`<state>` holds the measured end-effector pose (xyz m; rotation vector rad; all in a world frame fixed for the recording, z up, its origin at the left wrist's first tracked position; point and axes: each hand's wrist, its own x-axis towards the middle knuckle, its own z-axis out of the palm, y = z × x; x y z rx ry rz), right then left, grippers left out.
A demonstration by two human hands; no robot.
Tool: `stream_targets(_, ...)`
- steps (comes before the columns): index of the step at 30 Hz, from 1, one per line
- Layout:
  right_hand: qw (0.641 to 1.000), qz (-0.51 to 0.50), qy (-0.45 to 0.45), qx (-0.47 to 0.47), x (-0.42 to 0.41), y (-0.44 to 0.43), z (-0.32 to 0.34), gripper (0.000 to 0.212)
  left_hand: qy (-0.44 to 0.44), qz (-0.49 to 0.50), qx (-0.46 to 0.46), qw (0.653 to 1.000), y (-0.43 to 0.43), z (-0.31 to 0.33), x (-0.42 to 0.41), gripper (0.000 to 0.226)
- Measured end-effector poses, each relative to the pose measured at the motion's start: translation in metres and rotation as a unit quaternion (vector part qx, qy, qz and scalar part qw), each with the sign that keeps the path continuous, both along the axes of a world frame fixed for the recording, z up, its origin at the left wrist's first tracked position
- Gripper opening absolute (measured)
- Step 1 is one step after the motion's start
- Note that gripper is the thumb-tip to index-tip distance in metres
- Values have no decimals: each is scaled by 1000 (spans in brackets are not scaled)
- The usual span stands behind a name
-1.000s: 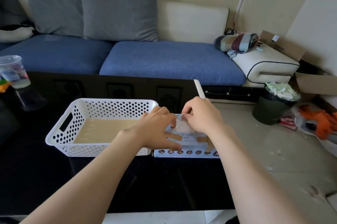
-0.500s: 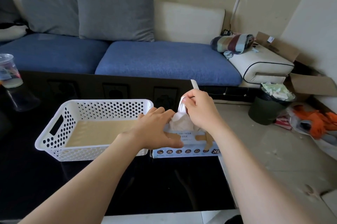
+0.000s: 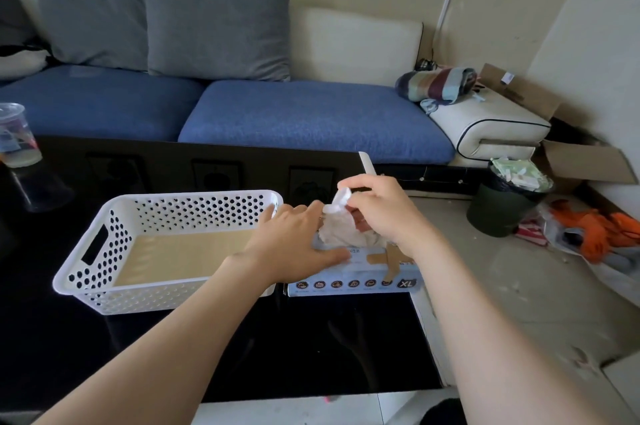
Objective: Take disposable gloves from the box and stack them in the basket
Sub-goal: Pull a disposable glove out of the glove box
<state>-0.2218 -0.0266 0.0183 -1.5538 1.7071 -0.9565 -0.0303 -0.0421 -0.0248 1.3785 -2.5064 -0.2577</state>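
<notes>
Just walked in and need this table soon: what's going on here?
A person is taking gloves from the box. The right hand pinches a whitish glove, partly out of the box's top, while the left hand presses flat on the box. The white basket sits beside it on the black table, showing only a flat beige bottom.

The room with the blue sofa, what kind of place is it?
Probably a living room at home: a blue sofa with grey cushions, a black low table before it, a waste bin on the floor.

White perforated basket [image 3: 104, 251]; pale-blue box [image 3: 353, 281]; whitish glove [image 3: 337, 232].
</notes>
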Motion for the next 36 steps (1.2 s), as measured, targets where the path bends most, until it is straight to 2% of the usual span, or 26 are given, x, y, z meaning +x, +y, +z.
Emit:
stream_targets(3, 999, 33, -5, 14, -4, 4, 6, 43, 83, -4, -70, 994, -3, 3, -6, 41)
stream_targets(6, 999, 43, 15, 9, -7, 5, 2, 47, 142, -1, -90, 986, -4, 6, -8, 15)
stream_targets(11, 996, 8, 39, -78, -12, 4, -2, 29, 245, 45, -59, 967, -6, 12, -8, 16)
stream_targets(14, 994, 51, 62, -77, -13, 6, -2, 26, 291, 56, -39, 954, -6, 15, -9, 14)
stream_targets(17, 991, 91, 82, -58, -11, 6, -3, 4, 316, 47, -35, 947, -5, 17, -13, 15)
stream_targets(18, 990, 86, 91, -60, -11, 6, -4, 8, 322, 46, -39, 945, -5, 18, -14, 15)
stream_targets(20, 991, 71, 95, -69, -12, 5, -4, 13, 324, 42, -22, 945, -7, 18, -15, 15)
stream_targets(23, 991, 82, 87, -60, -15, 6, -3, 16, 315, 1, 60, 947, -11, 13, -13, 18)
stream_targets(26, 992, 91, 72, -48, -19, 6, -4, 19, 293, -11, 86, 952, -13, 8, -12, 25)
stream_targets(28, 995, 77, 45, -38, -21, 3, -6, 23, 247, -2, 88, 965, -14, 4, -12, 24)
stream_targets(30, 997, 56, 35, -36, -22, 0, -8, 26, 163, 6, 68, 984, -14, -1, -13, 31)
stream_targets(33, 994, 21, 91, -62, -20, -3, -12, 27, 99, 6, 41, 994, -16, -5, -13, 44)
stream_targets(36, 967, -39, 226, -110, -17, -7, -17, 29, 93, 13, 31, 995, -15, -5, -14, 55)
